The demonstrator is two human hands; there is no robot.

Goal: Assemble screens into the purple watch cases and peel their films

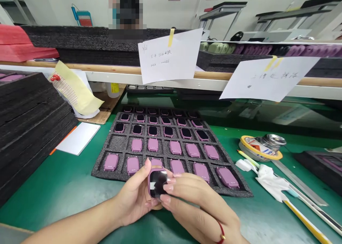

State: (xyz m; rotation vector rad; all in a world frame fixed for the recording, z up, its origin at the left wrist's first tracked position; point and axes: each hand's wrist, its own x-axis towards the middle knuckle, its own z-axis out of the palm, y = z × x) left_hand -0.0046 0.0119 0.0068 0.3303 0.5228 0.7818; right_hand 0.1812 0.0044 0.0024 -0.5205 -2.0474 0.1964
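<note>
A smartwatch case [158, 183] with a purple frame and a glossy black screen is held up in front of the tray, its screen turned toward me. My left hand [136, 194] grips it by the sides, thumb along the left edge. The fingertips of my right hand [197, 201] rest on the screen's right side; whether anything thin lies under them I cannot make out. Behind both hands a black foam tray [117, 144] carries rows of watch cases. The near rows show purple backs [175, 147], the far rows black screens [153, 130]. One compartment at the left has no case.
Stacked black foam trays [32, 130] rise at the left, beside a white pad [78, 139]. At the right lie a tape roll [259, 148], a steel ruler [299, 183], a white cloth [271, 181] and brushes. Paper notes [171, 57] hang from the shelf edge. A person [129, 12] is beyond.
</note>
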